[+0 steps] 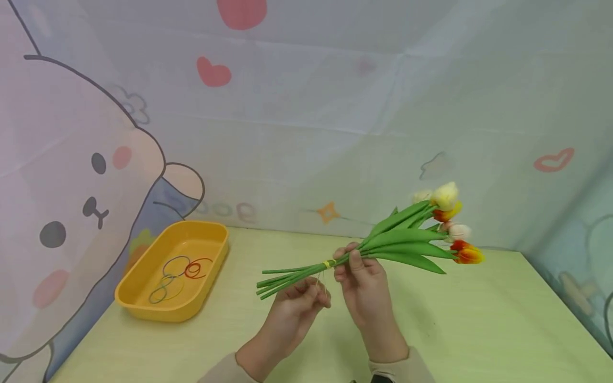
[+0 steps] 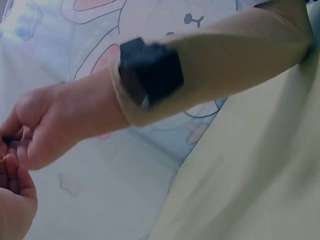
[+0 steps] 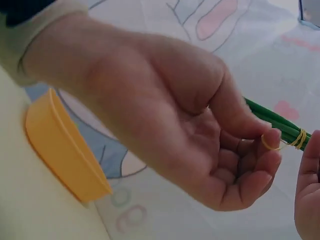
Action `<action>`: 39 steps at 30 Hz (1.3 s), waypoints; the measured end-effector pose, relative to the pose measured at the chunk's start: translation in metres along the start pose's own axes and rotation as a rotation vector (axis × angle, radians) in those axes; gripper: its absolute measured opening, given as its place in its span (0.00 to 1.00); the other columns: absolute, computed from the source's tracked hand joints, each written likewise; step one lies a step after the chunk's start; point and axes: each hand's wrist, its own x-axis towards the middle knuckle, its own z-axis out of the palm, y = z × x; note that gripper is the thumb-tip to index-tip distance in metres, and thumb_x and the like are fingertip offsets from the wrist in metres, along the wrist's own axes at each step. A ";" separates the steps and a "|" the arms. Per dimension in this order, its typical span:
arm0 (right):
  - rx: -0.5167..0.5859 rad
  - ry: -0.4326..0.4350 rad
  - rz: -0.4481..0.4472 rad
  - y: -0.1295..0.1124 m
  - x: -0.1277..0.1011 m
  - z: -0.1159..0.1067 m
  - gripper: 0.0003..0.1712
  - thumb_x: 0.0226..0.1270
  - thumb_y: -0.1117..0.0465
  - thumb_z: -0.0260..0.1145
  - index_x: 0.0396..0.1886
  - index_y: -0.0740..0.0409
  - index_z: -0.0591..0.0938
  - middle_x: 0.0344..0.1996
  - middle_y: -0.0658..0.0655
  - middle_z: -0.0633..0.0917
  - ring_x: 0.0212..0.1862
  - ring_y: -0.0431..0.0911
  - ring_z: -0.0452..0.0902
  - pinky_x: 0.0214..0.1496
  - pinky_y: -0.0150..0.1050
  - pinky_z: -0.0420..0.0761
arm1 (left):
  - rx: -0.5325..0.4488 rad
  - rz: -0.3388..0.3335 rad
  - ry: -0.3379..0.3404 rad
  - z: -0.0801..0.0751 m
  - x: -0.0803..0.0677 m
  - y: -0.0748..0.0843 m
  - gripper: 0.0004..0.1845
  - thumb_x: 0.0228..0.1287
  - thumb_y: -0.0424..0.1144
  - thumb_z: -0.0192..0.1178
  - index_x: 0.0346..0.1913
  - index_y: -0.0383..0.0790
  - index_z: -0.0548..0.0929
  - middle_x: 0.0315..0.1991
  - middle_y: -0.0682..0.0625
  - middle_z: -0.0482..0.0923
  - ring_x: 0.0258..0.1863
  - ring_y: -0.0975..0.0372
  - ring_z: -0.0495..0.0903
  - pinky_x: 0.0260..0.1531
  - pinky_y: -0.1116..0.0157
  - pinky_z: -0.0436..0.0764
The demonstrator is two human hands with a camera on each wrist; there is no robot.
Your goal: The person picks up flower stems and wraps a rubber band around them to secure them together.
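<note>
Right grip: the right hand (image 1: pixel 365 282) is pinching the bunch of fake tulips (image 1: pixel 378 246) with fingers and thumb curled round the stems just on the leaf side of the band, holding the whole thing up off the bench.
Left grip: the left hand (image 1: pixel 299 304) sits just below the stems with its fingers curled in, and the wrist view shows a loop of yellow rubber band (image 3: pixel 270 145) hooked on a fingertip and pulled out from the bunch.
Band: the rest of that yellow rubber band is wrapped round the green stems, between the two hands.
Tulips: lying roughly level in the air, cut ends pointing left, flower heads (pale yellow, cream, orange-red) up at the right near the backdrop.
Room around the hands: bare bench on the right of the hands and in front of them, nothing close; the flower heads are the part nearest the back wall.
Tray: yellow tray (image 1: pixel 140 299) sits well apart at the left, close to the left bench edge, with a few loose rubber bands (image 1: pixel 178 276) in it, grey, greenish and red.
Bench: pale green bench (image 1: pixel 479 330), smooth; its right edge shows against the backdrop.
Room: a cloth backdrop (image 1: pixel 306 106) hangs on three sides, printed with a cartoon bear, hearts and little stars.
Writing: no readable text or brand anywhere I can make out.
Sleeves: beige cuffs at both wrists, dark strap on the right one in the left wrist view.
</note>
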 end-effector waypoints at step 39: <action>0.163 -0.204 0.518 -0.014 0.007 -0.025 0.13 0.79 0.64 0.44 0.40 0.60 0.76 0.25 0.47 0.77 0.22 0.31 0.62 0.18 0.18 0.65 | 0.681 0.126 -0.403 0.004 -0.040 0.058 0.05 0.71 0.25 0.49 0.36 0.35 0.72 0.33 0.43 0.69 0.36 0.61 0.70 0.39 0.66 0.74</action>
